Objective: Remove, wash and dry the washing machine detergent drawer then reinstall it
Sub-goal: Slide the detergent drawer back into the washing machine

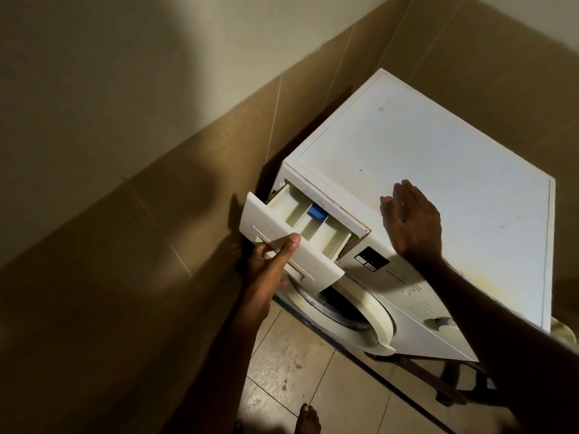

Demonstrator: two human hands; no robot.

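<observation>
A white washing machine stands on a tiled floor beside a tan tiled wall, its top panel lightly stained and its round door facing the lower left. On the front panel sit a small dark display and a dial, the latter partly hidden by the right forearm.

The detergent drawer is pulled partway out of its slot at the machine's upper left corner, tilted slightly down, showing three compartments and a blue insert at the back of the middle one.

The left hand grips the drawer's front plate, thumb on top and fingers curled underneath, probably in the handle recess. The right hand lies flat on the machine's top, fingers straight, holding nothing.

A bare foot shows at the bottom edge.
</observation>
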